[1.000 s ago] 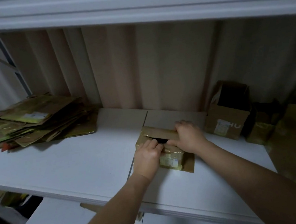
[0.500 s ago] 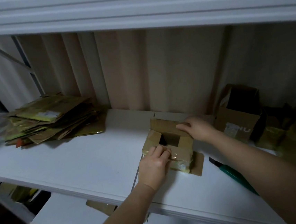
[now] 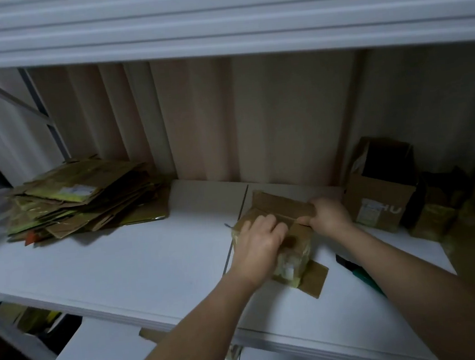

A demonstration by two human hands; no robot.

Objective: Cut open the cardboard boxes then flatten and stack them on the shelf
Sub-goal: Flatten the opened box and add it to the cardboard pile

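A small taped cardboard box [image 3: 295, 249] sits on the white shelf [image 3: 122, 266], its top flaps open. My left hand [image 3: 258, 244] is curled over the box's near left side, fingers hooked at the top opening. My right hand [image 3: 328, 214] pinches the far flap [image 3: 279, 204] at its right end. A loose flap lies flat on the shelf at the box's near right corner. A stack of flattened boxes [image 3: 81, 200] lies at the shelf's left end. A green-handled cutter [image 3: 361, 272] lies on the shelf, partly hidden by my right forearm.
An open upright box [image 3: 382, 195] with a label stands at the back right, with several more boxes [image 3: 437, 218] beside it in shadow. A curtain hangs behind the shelf. An upper shelf edge [image 3: 215, 22] overhangs. A lower shelf shows below.
My left hand has moved up onto the box top and curled at the opening. My right hand has slid along the far flap and now pinches it.
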